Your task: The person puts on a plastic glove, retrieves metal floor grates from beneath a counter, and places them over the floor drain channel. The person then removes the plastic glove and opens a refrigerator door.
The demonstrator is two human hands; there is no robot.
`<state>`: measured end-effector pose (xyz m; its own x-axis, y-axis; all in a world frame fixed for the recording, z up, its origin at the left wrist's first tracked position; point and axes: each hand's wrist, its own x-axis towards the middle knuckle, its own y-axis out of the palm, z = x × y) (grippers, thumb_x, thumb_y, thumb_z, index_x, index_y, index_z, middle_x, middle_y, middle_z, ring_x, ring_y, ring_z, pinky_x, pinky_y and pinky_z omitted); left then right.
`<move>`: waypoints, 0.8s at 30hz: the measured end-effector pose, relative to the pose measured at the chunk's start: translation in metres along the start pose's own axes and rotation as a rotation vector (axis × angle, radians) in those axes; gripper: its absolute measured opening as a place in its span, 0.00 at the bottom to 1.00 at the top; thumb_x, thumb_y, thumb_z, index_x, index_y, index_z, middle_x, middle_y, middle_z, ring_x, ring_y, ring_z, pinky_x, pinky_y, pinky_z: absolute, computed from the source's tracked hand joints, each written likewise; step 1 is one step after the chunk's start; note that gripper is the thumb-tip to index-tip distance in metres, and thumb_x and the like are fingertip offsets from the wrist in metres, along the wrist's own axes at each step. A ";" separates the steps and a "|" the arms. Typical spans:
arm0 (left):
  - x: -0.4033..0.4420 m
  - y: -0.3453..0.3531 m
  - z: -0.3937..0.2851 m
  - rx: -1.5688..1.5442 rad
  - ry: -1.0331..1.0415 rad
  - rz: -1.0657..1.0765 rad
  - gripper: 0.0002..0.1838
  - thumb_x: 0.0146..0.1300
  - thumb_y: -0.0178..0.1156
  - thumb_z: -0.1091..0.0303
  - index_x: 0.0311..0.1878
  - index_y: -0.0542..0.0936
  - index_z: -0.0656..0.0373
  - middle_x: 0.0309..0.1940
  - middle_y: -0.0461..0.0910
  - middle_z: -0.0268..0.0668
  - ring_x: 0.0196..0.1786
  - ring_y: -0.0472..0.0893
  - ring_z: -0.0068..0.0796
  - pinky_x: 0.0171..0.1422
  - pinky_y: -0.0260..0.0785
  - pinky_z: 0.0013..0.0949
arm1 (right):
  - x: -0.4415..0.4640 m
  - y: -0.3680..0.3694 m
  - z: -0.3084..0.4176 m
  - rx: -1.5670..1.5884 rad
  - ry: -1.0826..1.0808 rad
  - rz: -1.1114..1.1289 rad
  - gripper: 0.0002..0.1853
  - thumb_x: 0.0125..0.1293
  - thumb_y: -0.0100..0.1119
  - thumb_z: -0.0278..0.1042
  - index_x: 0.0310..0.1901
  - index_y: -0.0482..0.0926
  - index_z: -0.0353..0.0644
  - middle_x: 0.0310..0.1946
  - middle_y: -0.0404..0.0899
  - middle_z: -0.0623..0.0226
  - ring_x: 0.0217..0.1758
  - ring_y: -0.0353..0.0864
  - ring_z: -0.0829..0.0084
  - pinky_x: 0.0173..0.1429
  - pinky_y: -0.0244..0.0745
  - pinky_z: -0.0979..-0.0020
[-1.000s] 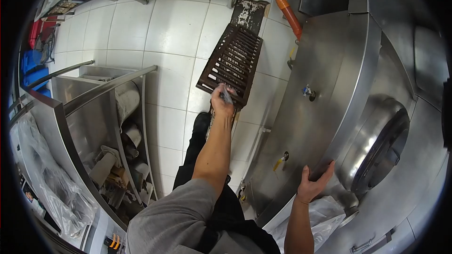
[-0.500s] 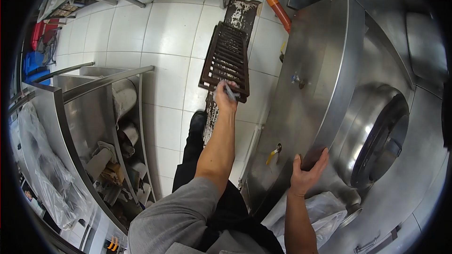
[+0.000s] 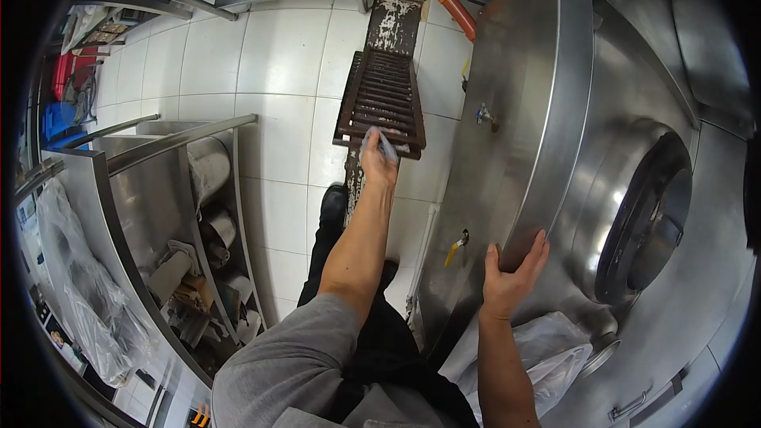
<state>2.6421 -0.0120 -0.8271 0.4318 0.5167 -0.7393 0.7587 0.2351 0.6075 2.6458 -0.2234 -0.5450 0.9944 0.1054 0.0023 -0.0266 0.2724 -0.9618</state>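
A dark slatted grate (image 3: 384,103) lies raised over a drain channel in the floor, and a second frame shows beneath it. My left hand (image 3: 377,165) is closed around its near end, with clear plastic (image 3: 385,145) bunched at the fingers. Dirty, pale-flecked channel surface (image 3: 395,25) shows beyond the grate and between it and my shoe. At the right, my right hand (image 3: 511,276) rests against the steel counter edge (image 3: 547,150), thumb spread from the fingers and holding nothing.
Left of me stands a steel shelf unit (image 3: 143,202) with metal containers inside. My black shoe (image 3: 334,204) is beside the channel. An orange pipe (image 3: 453,1), a yellow-handled valve (image 3: 456,250) and a large round steel vessel (image 3: 602,222) are on the right.
The grate has turned from a rightward slant to lie more nearly in line with the channel, with my left hand still on its near end. My right hand stays at the counter edge.
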 end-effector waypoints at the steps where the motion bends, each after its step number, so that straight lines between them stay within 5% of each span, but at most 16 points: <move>1: -0.001 -0.014 0.001 0.003 -0.001 0.000 0.08 0.66 0.54 0.70 0.46 0.75 0.58 0.41 0.79 0.36 0.42 0.80 0.34 0.49 0.75 0.38 | 0.000 0.001 0.000 0.005 -0.007 0.000 0.44 0.47 0.71 0.35 0.66 0.60 0.38 0.63 0.60 0.37 0.65 0.62 0.41 0.65 0.62 0.52; 4: -0.012 -0.019 0.004 0.152 -0.061 -0.093 0.11 0.70 0.50 0.63 0.49 0.74 0.57 0.46 0.78 0.38 0.44 0.79 0.36 0.51 0.73 0.44 | 0.003 0.000 0.001 0.001 -0.012 -0.012 0.44 0.47 0.71 0.36 0.66 0.60 0.38 0.62 0.60 0.37 0.65 0.62 0.41 0.65 0.63 0.52; 7: -0.001 -0.002 0.004 0.204 0.071 -0.100 0.15 0.68 0.53 0.61 0.51 0.75 0.61 0.45 0.77 0.36 0.45 0.79 0.30 0.53 0.70 0.32 | 0.001 0.001 0.000 -0.001 -0.012 -0.015 0.44 0.47 0.71 0.36 0.66 0.60 0.39 0.62 0.60 0.37 0.65 0.62 0.41 0.65 0.63 0.53; 11: -0.012 0.038 -0.023 0.353 -0.006 -0.098 0.22 0.67 0.54 0.52 0.50 0.75 0.63 0.42 0.78 0.38 0.44 0.78 0.31 0.52 0.69 0.32 | -0.001 0.000 0.004 0.028 0.023 -0.038 0.42 0.48 0.69 0.34 0.66 0.62 0.42 0.63 0.62 0.43 0.66 0.62 0.45 0.66 0.62 0.56; 15: -0.056 0.032 -0.049 0.435 0.078 -0.347 0.19 0.67 0.54 0.53 0.49 0.74 0.60 0.36 0.77 0.36 0.34 0.77 0.32 0.38 0.73 0.35 | -0.002 -0.002 0.001 -0.007 -0.003 -0.045 0.44 0.47 0.71 0.38 0.66 0.61 0.42 0.62 0.61 0.39 0.64 0.64 0.42 0.63 0.66 0.53; 18: -0.046 -0.027 -0.036 0.262 0.160 -0.331 0.17 0.66 0.54 0.55 0.48 0.75 0.59 0.36 0.77 0.36 0.31 0.77 0.33 0.34 0.73 0.36 | -0.005 0.000 0.002 -0.006 -0.038 -0.077 0.43 0.47 0.70 0.39 0.66 0.61 0.42 0.62 0.62 0.40 0.64 0.64 0.43 0.63 0.67 0.54; 24: -0.090 -0.063 -0.034 0.246 0.005 -0.391 0.10 0.67 0.51 0.63 0.46 0.75 0.58 0.37 0.77 0.36 0.34 0.78 0.32 0.31 0.74 0.34 | 0.000 0.001 0.003 -0.013 -0.032 -0.089 0.43 0.48 0.70 0.41 0.66 0.62 0.44 0.61 0.63 0.41 0.63 0.65 0.44 0.63 0.66 0.53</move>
<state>2.5394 -0.0454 -0.7888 0.0880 0.4321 -0.8975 0.9577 0.2111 0.1956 2.6454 -0.2207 -0.5450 0.9891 0.1114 0.0964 0.0633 0.2694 -0.9609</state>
